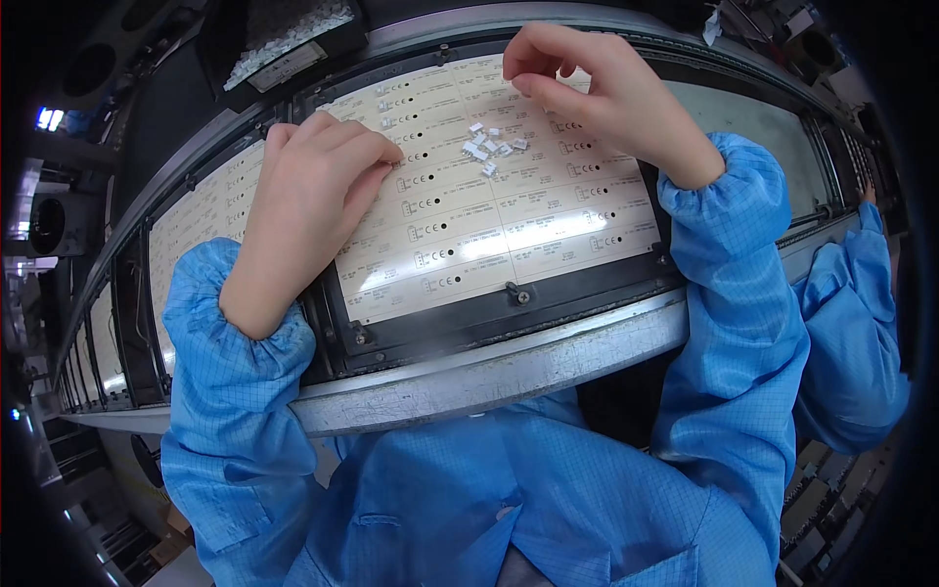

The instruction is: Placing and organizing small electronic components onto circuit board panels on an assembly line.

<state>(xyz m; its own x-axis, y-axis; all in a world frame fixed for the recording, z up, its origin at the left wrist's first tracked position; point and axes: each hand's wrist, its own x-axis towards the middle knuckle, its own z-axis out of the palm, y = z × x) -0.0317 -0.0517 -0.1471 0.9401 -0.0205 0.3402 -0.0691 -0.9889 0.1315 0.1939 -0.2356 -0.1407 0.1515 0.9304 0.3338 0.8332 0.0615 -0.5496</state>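
A cream-white panel of printed circuit boards, marked with rows of black dots, lies in a black frame before me. My left hand is over the panel's left side, its fingers bent and the fingertips pressed together at the board surface. Anything between them is too small to make out. Over the far right part is my right hand, thumb and forefinger brought together in a pinch whose content is hidden. Between the hands lies a loose pile of small white connectors. A few similar white pieces sit on boards along the far left column.
A black bin heaped with white connectors stands beyond the frame at far left. Another framed panel adjoins on the left. A metal rail runs along my side. At right, a co-worker's blue sleeve reaches toward the line.
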